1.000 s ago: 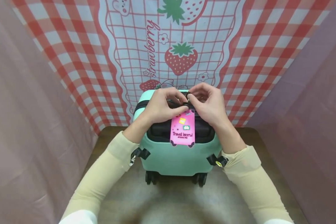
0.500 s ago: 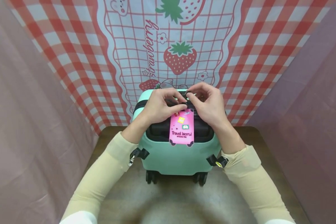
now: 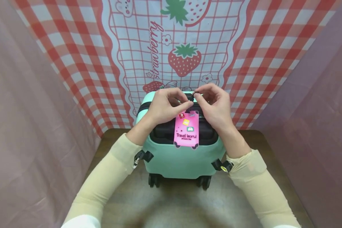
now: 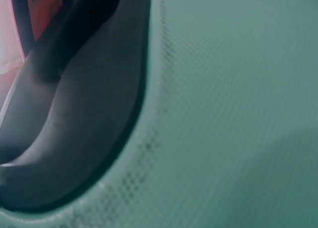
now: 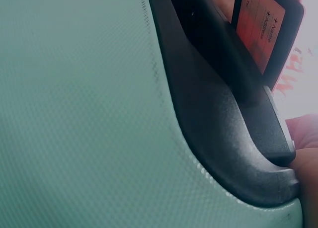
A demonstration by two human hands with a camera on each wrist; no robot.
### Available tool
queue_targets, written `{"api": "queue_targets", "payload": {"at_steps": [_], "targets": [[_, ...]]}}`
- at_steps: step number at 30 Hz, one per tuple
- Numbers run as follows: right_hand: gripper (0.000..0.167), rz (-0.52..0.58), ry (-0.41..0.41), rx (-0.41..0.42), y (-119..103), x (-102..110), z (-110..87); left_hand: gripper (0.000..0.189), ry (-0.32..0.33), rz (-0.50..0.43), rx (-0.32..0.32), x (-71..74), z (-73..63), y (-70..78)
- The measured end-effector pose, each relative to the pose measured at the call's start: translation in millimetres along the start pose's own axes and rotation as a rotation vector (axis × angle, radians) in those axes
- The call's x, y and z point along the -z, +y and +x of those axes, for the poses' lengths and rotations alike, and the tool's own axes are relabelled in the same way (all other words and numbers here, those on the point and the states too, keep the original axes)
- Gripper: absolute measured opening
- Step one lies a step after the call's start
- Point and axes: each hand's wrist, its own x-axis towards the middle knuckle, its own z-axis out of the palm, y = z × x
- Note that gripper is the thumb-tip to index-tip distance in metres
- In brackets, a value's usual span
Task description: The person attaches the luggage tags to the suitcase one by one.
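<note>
A pink luggage tag (image 3: 186,131) printed "Travel World" hangs at the black handle recess of a mint green suitcase (image 3: 182,161). Thumb and fingertips of my left hand (image 3: 168,106) pinch the tag's black strap just above the tag. Higher up, my right hand (image 3: 216,106) grips the strap's dark end between thumb and forefinger. The right wrist view has the tag's orange name-and-address side (image 5: 261,29), beside the black carry handle (image 5: 213,49). Much of that handle is hidden by my hands in the head view. Mostly green shell (image 4: 238,89) fills the left wrist view.
The suitcase stands on black wheels (image 3: 203,182) on a brown wooden table (image 3: 114,139). Behind it hangs a red-and-white checked strawberry cloth (image 3: 185,60). Pinkish curtains (image 3: 31,126) close off both sides.
My left thumb has risen slightly, uncovering more of the strap above the tag. The right fingertips have shifted a little up and right with the strap end. The suitcase stays put.
</note>
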Motion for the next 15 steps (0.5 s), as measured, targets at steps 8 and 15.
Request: {"api": "queue_targets", "payload": {"at_steps": [8, 15], "targets": [[0.014, 0.040, -0.024, 0.051, -0.7, 1.0, -3.6, 0.016, -0.086, 0.019, 0.135, 1.8, 6.2, 7.2], [0.017, 0.069, -0.038, 0.184, -0.4, 0.9, -5.9, 0.010, -0.122, 0.053, 0.115, 5.1, 8.5, 8.8]]}}
